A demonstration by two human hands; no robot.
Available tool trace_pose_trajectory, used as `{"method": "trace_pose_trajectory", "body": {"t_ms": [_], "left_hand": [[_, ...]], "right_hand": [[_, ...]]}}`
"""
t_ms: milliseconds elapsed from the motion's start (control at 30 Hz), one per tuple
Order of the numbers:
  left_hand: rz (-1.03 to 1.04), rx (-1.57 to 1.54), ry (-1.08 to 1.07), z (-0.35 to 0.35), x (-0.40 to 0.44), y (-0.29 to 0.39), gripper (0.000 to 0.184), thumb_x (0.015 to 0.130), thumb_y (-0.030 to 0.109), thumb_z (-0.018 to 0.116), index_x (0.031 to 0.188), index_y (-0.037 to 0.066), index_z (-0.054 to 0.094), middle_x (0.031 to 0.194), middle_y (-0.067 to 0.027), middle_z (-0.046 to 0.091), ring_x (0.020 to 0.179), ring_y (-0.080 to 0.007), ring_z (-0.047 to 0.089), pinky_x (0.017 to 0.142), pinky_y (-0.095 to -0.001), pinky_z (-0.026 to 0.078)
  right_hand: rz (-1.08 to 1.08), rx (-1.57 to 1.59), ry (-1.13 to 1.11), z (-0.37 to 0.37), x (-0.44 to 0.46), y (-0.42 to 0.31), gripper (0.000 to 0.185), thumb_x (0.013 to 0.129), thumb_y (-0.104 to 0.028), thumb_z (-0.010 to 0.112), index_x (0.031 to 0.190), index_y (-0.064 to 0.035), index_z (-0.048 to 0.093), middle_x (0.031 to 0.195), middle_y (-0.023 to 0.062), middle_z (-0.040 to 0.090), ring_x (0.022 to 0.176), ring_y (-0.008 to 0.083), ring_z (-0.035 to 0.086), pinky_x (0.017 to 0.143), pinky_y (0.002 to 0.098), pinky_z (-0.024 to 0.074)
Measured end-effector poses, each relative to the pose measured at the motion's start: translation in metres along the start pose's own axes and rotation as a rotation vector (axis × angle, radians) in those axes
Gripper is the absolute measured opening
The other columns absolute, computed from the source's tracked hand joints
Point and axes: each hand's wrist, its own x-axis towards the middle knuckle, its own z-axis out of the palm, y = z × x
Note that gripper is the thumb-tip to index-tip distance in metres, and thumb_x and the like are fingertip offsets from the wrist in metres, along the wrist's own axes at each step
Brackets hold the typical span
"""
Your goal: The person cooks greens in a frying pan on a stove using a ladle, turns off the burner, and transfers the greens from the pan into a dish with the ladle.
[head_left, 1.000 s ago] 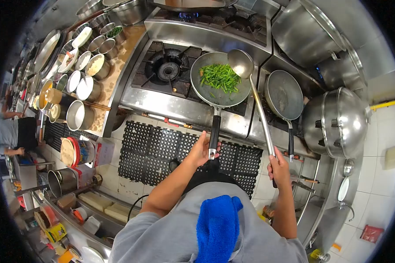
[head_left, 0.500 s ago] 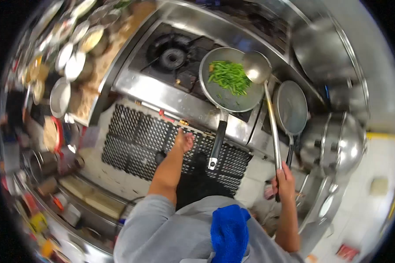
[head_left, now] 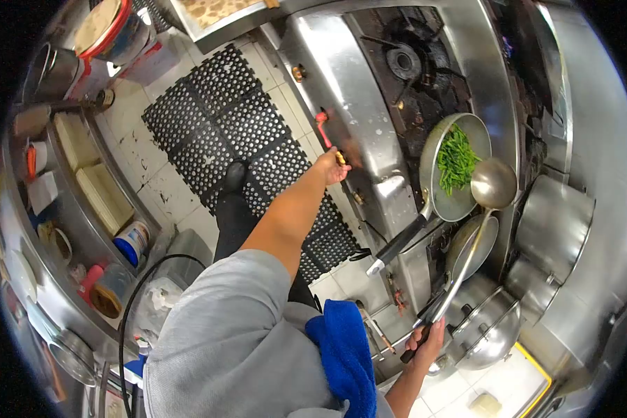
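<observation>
My left hand point(head_left: 333, 167) has its fingers closed round a small brass-coloured knob point(head_left: 341, 158) on the stove front, beside a red lever point(head_left: 322, 127). My right hand point(head_left: 426, 344) grips the dark handle end of a long steel ladle point(head_left: 493, 184). The ladle's bowl is at the right rim of a grey pan point(head_left: 434, 144), over chopped green vegetables point(head_left: 455, 160) lying in it. The pan's black handle point(head_left: 402, 244) points toward my body, and neither hand touches it. A second pan point(head_left: 472, 245) sits partly behind the ladle's shaft.
An unlit burner point(head_left: 403, 63) is beyond the vegetable pan. Steel pots point(head_left: 554, 224) stand at the right. A perforated black mat point(head_left: 219, 125) covers part of the tiled floor. Shelves with containers point(head_left: 104, 198) are at the left, and a blue cloth point(head_left: 341, 348) hangs at my front.
The view has turned toward the stove front. My left hand has left the pan handle's side and reached the stove knob, closing on it. The ladle has stayed in my right hand.
</observation>
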Motion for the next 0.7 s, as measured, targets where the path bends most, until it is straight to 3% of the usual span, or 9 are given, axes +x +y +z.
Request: {"method": "trace_pose_trajectory", "body": {"t_ms": [67,167,267,400,467,533,700], "left_hand": [[-0.022,0.029,0.03,-0.004,0.002,-0.001,0.049,0.096,0.052,0.035,0.102,0.005,0.048,0.086,-0.0137,0.057,0.057,-0.0166,0.053,0.051,-0.0276,0.048],[0.11,0.091,-0.054,-0.007,-0.002,-0.006,0.041,0.095,0.043,0.047,0.103,0.003,0.049,0.086,-0.011,0.057,0.063,-0.0176,0.057,0.058,-0.0299,0.052],[0.147,0.139,0.084,0.001,-0.018,-0.004,0.032,0.091,0.034,0.059,0.098,0.003,0.053,0.086,-0.0087,0.057,0.074,-0.0194,0.062,0.067,-0.032,0.055],[0.117,0.133,0.119,0.009,-0.032,0.0,0.033,0.09,0.031,0.061,0.099,0.001,0.052,0.087,-0.0095,0.054,0.076,-0.0207,0.062,0.071,-0.0332,0.056],[0.127,0.119,0.108,0.009,-0.031,0.0,0.033,0.091,0.031,0.061,0.099,0.0,0.051,0.088,-0.0097,0.054,0.075,-0.0209,0.062,0.072,-0.0336,0.056],[0.146,0.117,0.07,0.006,-0.029,-0.001,0.035,0.09,0.029,0.061,0.102,-0.001,0.05,0.094,-0.0109,0.053,0.076,-0.0219,0.063,0.069,-0.0347,0.057],[0.141,0.137,0.113,0.003,-0.013,-0.003,0.028,0.09,0.028,0.061,0.101,0.003,0.054,0.09,-0.0088,0.059,0.068,-0.021,0.063,0.062,-0.0342,0.056]], "right_hand": [[-0.018,-0.01,-0.023,0.006,-0.001,-0.003,0.048,0.097,-0.037,0.044,0.137,-0.011,0.034,0.055,0.0002,0.041,0.036,0.008,0.035,0.033,0.0222,0.0316],[-0.003,-0.007,-0.02,0.009,-0.003,-0.008,0.048,0.097,-0.037,0.043,0.137,-0.0134,0.033,0.056,0.0001,0.041,0.037,0.008,0.036,0.033,0.0224,0.0323],[0.014,-0.013,-0.004,0.019,0.0,-0.015,0.047,0.096,-0.04,0.045,0.135,-0.0157,0.037,0.056,-0.0007,0.041,0.037,0.0081,0.036,0.033,0.0225,0.0323],[0.048,0.014,0.006,0.038,0.0,-0.015,0.043,0.095,-0.042,0.046,0.131,-0.018,0.041,0.056,-0.0009,0.041,0.037,0.0081,0.036,0.033,0.0225,0.0322],[0.058,0.034,0.02,0.047,-0.002,-0.016,0.048,0.096,-0.037,0.045,0.136,-0.0132,0.036,0.054,0.0005,0.039,0.036,0.0092,0.033,0.033,0.0233,0.029],[0.054,0.02,0.011,0.053,-0.004,-0.017,0.048,0.096,-0.037,0.045,0.136,-0.0133,0.035,0.054,0.0005,0.039,0.036,0.0093,0.034,0.033,0.0233,0.0292],[0.042,0.012,0.007,0.066,-0.007,-0.019,0.048,0.096,-0.038,0.045,0.136,-0.013,0.035,0.055,0.0004,0.04,0.036,0.0093,0.034,0.033,0.0234,0.0301]]}}
